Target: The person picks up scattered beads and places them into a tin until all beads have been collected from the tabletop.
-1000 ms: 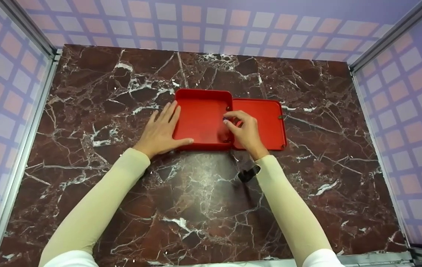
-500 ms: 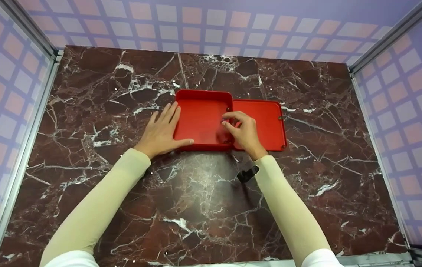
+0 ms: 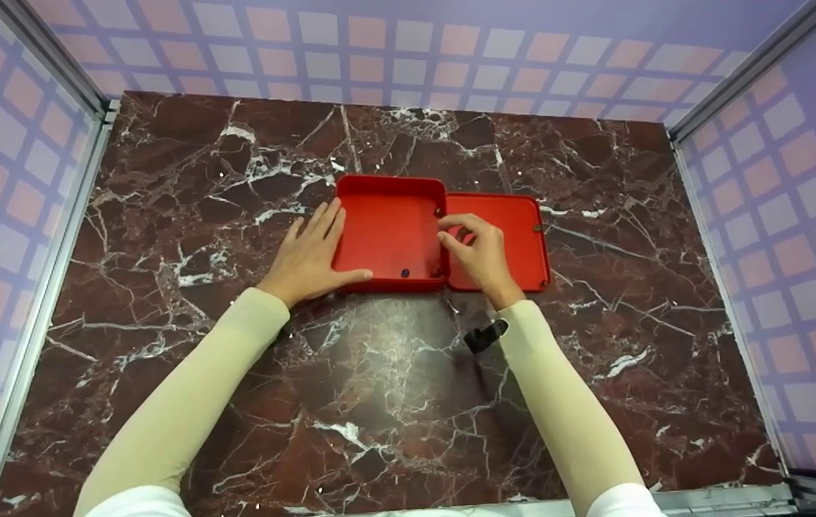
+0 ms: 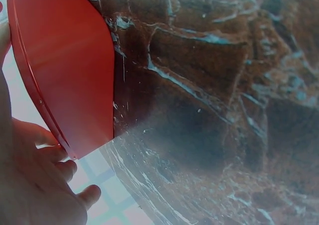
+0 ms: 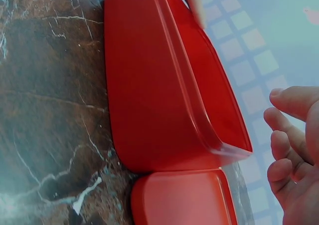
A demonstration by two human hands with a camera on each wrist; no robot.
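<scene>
A red box (image 3: pixel 392 185) lies on the marble table, its lid (image 3: pixel 512 219) folded out flat to the right. Inside, by the front wall, sits a small dark blue ball (image 3: pixel 405 273). My left hand (image 3: pixel 307 255) rests along the box's left rim with fingers extended and its thumb on the front rim. My right hand (image 3: pixel 481 251) hovers over the seam between box and lid, thumb and forefinger apart. Nothing shows between the loosely bent fingers (image 5: pixel 281 140) in the right wrist view. The left wrist view shows the box's front wall (image 4: pixel 75 75) beside the left hand.
Dark red marble table (image 3: pixel 379 402) surrounds the box. Panels with a checked pattern (image 3: pixel 408 57) stand at the back and both sides, joined by metal frame rails. A black wrist camera (image 3: pixel 483 336) hangs by the right sleeve.
My right hand let go of the small dark blue ball, which now lies at the front of the box. That hand shifted slightly right, its fingertips parting. The left hand stayed put.
</scene>
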